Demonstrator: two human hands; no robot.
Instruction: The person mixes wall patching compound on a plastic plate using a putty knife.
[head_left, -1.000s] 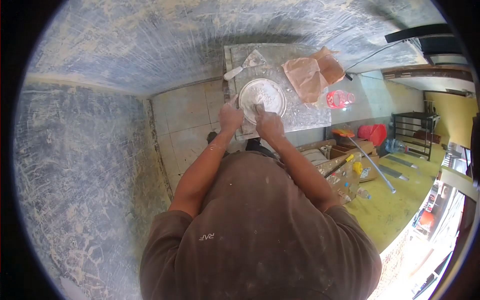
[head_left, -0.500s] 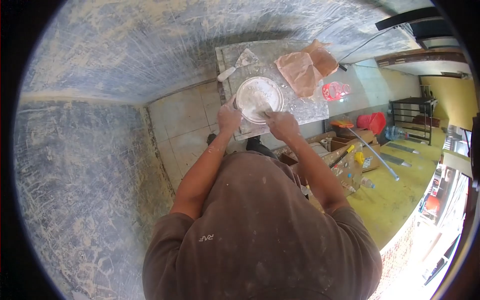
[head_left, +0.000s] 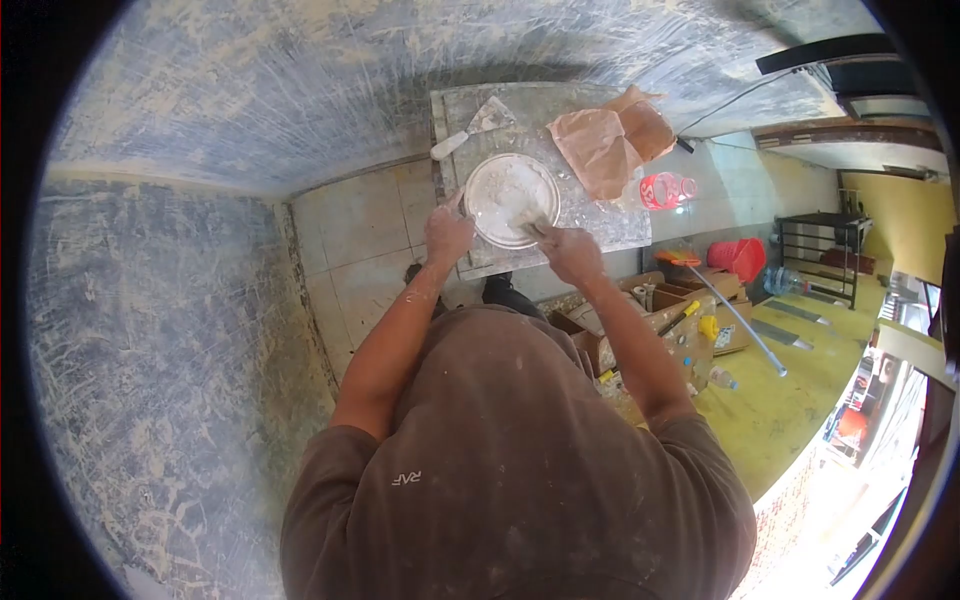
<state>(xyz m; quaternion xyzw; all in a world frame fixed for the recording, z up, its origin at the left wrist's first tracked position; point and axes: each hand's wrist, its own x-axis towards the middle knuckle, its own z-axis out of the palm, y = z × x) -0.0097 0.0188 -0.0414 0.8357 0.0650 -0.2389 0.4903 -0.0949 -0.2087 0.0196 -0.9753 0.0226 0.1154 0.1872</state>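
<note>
A round white bucket (head_left: 474, 226) stands on a dusty board, with white powdery paste (head_left: 505, 190) inside. My left hand (head_left: 449, 232) grips the bucket's rim at its near left side. In my right hand (head_left: 570, 254) is a scraper (head_left: 531, 222), its blade dipped into the paste at the near right of the bucket; the hand covers most of its handle. Behind the bucket lies a putty knife (head_left: 480, 125) with a white handle. To the right are a crumpled brown paper bag (head_left: 597, 150) and a clear plastic bottle with a red label (head_left: 662, 191).
The board (head_left: 610, 229) sits close to a patchy grey-white wall (head_left: 300, 90). At my right are cardboard boxes (head_left: 675, 298) with tools, a long-handled tool (head_left: 745, 325), a red bucket (head_left: 738, 259) and a black rack (head_left: 825, 240). My feet are below the board's near edge.
The scraper and my right hand have shifted slightly within the bucket, and more of the blade shows. My left hand stays on the rim. The whole view has shifted a little.
</note>
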